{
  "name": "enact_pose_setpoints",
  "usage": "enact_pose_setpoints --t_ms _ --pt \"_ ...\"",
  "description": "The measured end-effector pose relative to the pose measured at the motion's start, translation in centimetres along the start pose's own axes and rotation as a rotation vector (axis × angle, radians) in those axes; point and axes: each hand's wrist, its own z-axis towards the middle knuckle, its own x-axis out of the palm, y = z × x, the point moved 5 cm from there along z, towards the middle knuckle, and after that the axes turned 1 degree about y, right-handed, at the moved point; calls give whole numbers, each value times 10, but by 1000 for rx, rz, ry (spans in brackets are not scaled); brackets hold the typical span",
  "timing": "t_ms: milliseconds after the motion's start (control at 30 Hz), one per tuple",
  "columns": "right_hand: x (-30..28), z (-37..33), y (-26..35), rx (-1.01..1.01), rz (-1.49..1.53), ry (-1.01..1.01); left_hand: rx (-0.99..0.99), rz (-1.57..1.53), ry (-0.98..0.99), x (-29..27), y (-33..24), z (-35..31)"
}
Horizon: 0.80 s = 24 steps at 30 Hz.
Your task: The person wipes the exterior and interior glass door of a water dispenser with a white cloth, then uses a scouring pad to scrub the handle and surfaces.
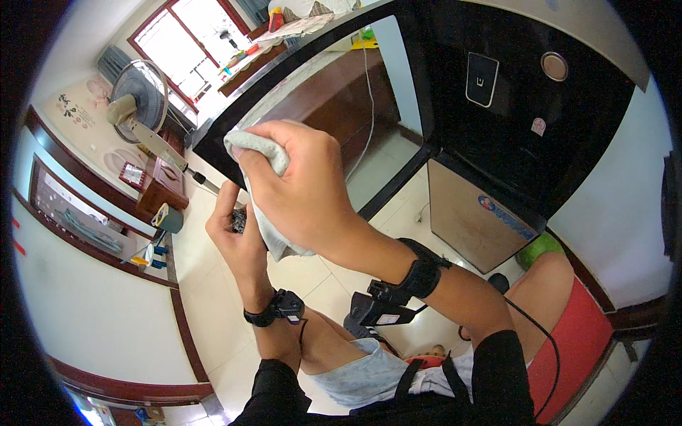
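Note:
My right hand [305, 184] is closed around a pale grey cloth [257, 145], pinched between thumb and fingers and hanging down below the palm. It is at the left end of the black-framed glass door [408, 78] of a tall black appliance [522, 121]. Just to the left and lower, my left hand [241, 241] curls around a dark, glittery crumpled pad [239, 219], which looks like steel wool. The cloth and right hand partly cover the door's corner, so I cannot tell whether the cloth touches it.
A brownish panel [476, 216] stands below the appliance, beside a green round thing [538, 250]. A standing fan [141, 101] is at the far left, with a bin [168, 218] below. I sit on a red seat [579, 334]; pale floor tiles [312, 277] lie beneath my arms.

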Motion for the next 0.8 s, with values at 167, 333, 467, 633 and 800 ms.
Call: enact_pose_setpoints --t_ms 167,333,467,633,800 --pt "-9 -14 5 -261 -127 -13 -111 -200 150 0 -14 3" --pt "-29 -68 -23 -170 -297 -15 -96 -90 82 5 -17 0" --pt "-40 -104 -54 56 -420 126 -95 -21 85 -2 -9 5" --pt "-35 -49 -20 -192 -386 156 -78 -77 46 1 -4 3" --pt "-15 -4 22 -480 -346 148 -80 -71 17 4 -21 1"
